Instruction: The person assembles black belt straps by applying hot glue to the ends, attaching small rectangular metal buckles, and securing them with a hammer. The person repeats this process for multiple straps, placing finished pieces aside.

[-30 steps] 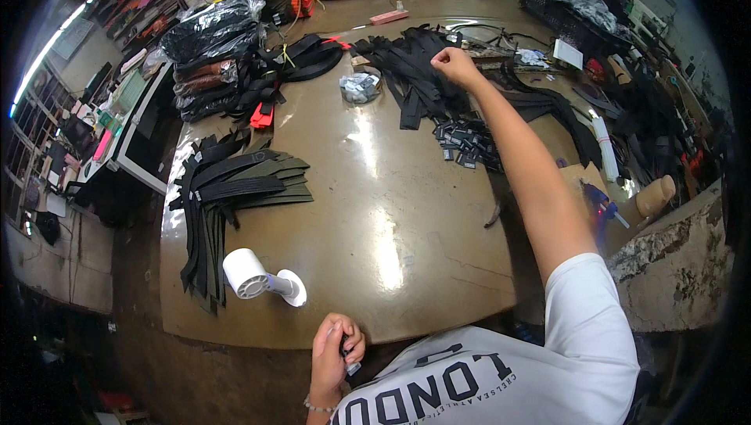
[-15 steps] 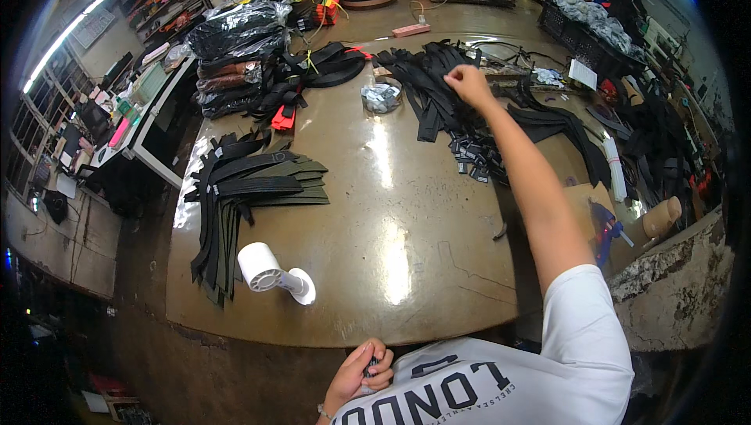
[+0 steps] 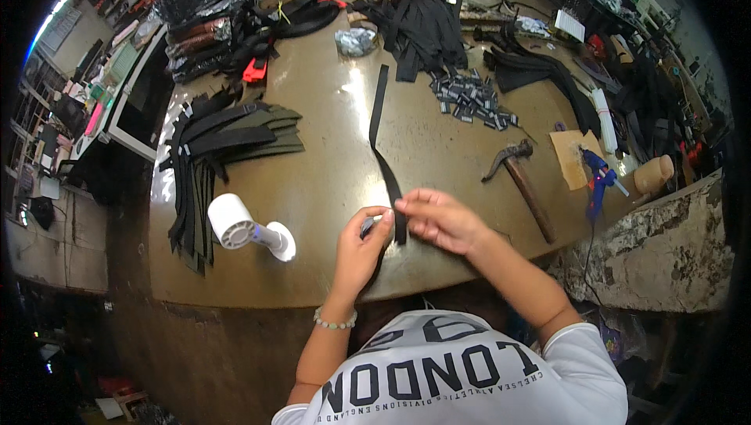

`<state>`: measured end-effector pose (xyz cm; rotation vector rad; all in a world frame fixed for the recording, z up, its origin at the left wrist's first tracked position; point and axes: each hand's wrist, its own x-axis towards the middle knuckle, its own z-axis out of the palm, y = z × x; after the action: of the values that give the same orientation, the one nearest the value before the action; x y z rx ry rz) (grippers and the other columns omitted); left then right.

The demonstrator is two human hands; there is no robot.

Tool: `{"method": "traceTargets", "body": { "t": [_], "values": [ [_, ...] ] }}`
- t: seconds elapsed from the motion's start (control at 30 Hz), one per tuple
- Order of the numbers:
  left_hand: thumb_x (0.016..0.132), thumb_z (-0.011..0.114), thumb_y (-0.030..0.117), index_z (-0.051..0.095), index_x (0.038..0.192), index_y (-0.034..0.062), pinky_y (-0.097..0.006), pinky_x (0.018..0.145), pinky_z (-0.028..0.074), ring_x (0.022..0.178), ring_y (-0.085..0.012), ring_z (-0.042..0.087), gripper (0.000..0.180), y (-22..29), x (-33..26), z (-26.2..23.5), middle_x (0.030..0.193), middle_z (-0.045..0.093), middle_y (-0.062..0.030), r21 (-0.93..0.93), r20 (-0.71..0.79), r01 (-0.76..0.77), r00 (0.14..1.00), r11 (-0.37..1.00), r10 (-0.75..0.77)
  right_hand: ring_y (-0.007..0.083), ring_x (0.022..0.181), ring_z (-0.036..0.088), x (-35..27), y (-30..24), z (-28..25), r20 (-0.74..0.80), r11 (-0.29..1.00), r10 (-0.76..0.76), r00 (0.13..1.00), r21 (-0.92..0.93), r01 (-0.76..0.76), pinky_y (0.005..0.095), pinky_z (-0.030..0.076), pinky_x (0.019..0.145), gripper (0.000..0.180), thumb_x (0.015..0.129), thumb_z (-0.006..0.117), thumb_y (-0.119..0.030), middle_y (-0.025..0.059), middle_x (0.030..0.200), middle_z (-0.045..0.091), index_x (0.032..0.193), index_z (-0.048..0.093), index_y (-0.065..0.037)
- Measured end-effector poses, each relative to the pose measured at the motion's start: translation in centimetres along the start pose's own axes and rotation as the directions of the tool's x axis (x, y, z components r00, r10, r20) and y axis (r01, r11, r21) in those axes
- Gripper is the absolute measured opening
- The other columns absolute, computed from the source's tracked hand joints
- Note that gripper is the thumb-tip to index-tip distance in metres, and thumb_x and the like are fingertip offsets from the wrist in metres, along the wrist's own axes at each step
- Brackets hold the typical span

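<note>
Both my hands meet over the near part of the table. My right hand (image 3: 442, 222) is closed, its thumb and finger pinching a narrow black strap (image 3: 379, 124) that stretches away from me across the tabletop. Close beside it, my left hand (image 3: 361, 251) is closed around a small dark piece (image 3: 367, 224) with a light, shiny edge; its exact kind is hidden by the fingers. Farther off lies a heap of similar black straps (image 3: 418, 30). Just this side of that heap are several small dark pieces with pale faces (image 3: 473, 103).
A white handheld fan (image 3: 231, 218) stands at the left, near a stack of black and olive straps (image 3: 235, 139). To the right are a hammer (image 3: 526, 190) and a blue glue gun (image 3: 598, 175) on cardboard. A clear bag (image 3: 356, 40) sits farther back.
My right hand has come back from the far strap heap with a black strap. My left hand has risen from beside my shirt to over the table edge. The view has shifted.
</note>
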<state>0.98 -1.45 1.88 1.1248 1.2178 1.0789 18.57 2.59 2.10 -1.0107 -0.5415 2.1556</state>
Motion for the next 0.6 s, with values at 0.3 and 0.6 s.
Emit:
{"method": "traceTargets", "body": {
  "t": [0.3, 0.6],
  "values": [
    [0.090, 0.073, 0.018, 0.069, 0.090, -0.0001, -0.028, 0.063, 0.048, 0.065, -0.0148, 0.059, 0.018, -0.7, -5.0, -1.4, 0.079, 0.067, -0.0095, 0.346, 0.193, -0.091, 0.981, 0.934, 0.024, 0.0014, 0.053, 0.048, -0.3, -1.0, -1.5, 0.199, 0.849, 0.236, 0.951, -0.518, -0.102, 0.0164, 0.033, 0.043, 0.023, 0.091, 0.073, -0.026, -0.0061, 0.070, 0.060, 0.104, 0.069, -0.008],
    [0.085, 0.075, 0.024, 0.070, 0.100, 0.0107, -0.036, 0.051, 0.045, 0.059, -0.0257, 0.058, 0.021, -2.9, -7.3, 0.4, 0.071, 0.051, -0.0073, 0.759, 0.125, -0.331, 0.919, 0.561, 0.373, 0.0151, 0.071, 0.063, 14.9, -11.3, -3.8, 0.392, 0.026, -0.474, 0.788, -0.889, 0.458, 0.0319, 0.050, 0.066, 0.033, 0.084, 0.077, -0.033, 0.0059, 0.077, 0.066, 0.088, 0.071, -0.001]
  ]
}}
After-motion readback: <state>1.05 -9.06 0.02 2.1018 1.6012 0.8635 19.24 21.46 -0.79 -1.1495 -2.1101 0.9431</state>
